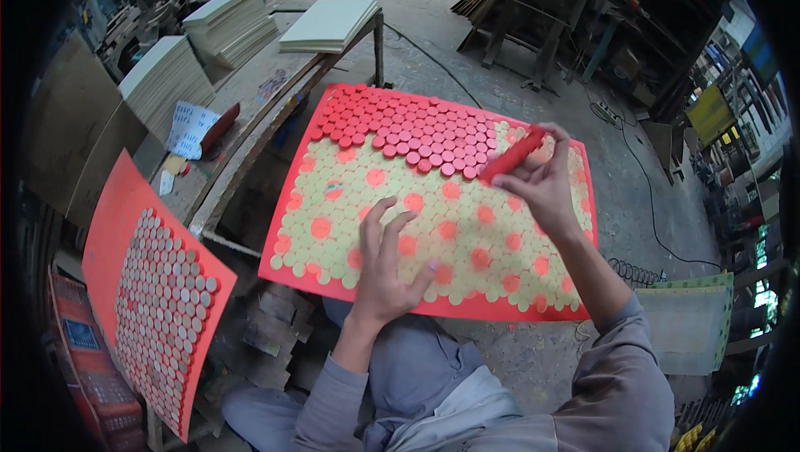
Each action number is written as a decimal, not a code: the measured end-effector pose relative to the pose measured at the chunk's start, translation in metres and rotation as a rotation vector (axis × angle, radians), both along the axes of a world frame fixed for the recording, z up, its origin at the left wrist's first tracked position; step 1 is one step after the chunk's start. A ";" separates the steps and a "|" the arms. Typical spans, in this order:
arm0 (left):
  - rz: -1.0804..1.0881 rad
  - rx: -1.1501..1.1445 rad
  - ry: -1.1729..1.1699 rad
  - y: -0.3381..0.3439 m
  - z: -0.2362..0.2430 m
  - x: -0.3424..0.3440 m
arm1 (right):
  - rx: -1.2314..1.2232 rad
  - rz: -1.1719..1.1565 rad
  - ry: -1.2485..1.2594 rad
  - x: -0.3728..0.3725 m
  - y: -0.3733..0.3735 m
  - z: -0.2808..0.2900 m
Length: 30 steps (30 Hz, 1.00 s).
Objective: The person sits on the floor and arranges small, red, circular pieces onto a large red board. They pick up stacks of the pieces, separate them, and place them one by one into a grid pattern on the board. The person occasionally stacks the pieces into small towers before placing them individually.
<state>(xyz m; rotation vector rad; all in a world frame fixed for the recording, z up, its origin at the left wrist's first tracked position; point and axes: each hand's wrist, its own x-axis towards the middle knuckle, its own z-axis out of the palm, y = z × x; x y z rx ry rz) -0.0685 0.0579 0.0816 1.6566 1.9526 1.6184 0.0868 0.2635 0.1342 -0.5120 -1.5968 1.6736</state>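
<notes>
Now our left hand (385,273) lies flat, fingers spread wide, near the red board's (287,273) front edge; our right hand (542,185) pinches a red stack of caps (512,155) by its far right corner.

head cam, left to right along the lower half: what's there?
Leaning red board of round discs → left hand, flat on the big red tray of pale holes → right hand holding a stack of red caps → pale green perforated sheet.
</notes>
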 end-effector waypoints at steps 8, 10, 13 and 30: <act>-0.537 0.072 -1.239 -0.059 0.034 0.021 | -0.202 0.729 -0.302 -0.009 -0.147 0.011; -0.495 0.112 -1.331 -0.085 0.023 0.024 | -0.150 0.891 -0.394 -0.018 -0.170 0.005; -0.226 0.162 -1.437 -0.119 0.010 0.037 | -0.106 0.989 -0.434 -0.030 -0.196 -0.008; 0.437 0.480 -1.351 -0.165 -0.089 0.090 | 0.306 0.819 -0.868 -0.035 -0.280 -0.051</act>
